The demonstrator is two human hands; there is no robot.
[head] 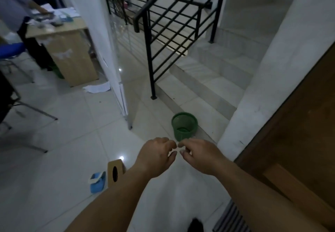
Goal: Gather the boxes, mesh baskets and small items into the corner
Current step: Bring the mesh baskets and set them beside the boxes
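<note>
A green mesh basket (pixel 184 126) stands upright on the white tiled floor at the foot of the stairs, next to a white pillar. My left hand (pixel 155 157) and my right hand (pixel 198 156) hover side by side just in front of it, fingertips almost meeting. Both hands have curled fingers; something very small may be pinched between them, but blur hides it. On the floor to the left of my left arm stand a brown cardboard box with an oval hole (pixel 114 172) and a small blue box (pixel 97 182).
White steps (pixel 203 94) with a black metal railing (pixel 163 32) rise behind the basket. A wooden door (pixel 293 150) is at right. A partition edge (pixel 123 95) stands left of centre, with paper on the floor (pixel 97 88), a desk (pixel 68 50), chairs and another person beyond.
</note>
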